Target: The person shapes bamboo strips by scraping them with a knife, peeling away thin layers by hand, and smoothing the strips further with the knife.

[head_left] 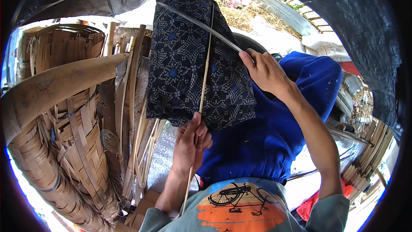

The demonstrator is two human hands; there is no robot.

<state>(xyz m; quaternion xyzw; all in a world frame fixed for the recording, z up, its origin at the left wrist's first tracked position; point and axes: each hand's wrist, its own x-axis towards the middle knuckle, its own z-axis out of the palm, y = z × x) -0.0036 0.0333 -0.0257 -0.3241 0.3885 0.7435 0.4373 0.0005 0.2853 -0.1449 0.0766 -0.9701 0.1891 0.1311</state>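
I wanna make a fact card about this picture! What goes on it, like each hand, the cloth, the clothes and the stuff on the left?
Left hand: left hand grips a thin pale strip
Right hand: right hand holds a long grey blade
Crossing: blade passes over the strip; touching, cannot tell
Cloth: dark patterned cloth, behind both
Clothes: blue trousers, shirt with bicycle picture
On the left: woven basketwork, thick bamboo piece

From where I stand, daylight is very strong over the straw (246, 16); the black tarpaulin (365, 21) is dim. Violet fringes colour the rim, where straight edges bend.
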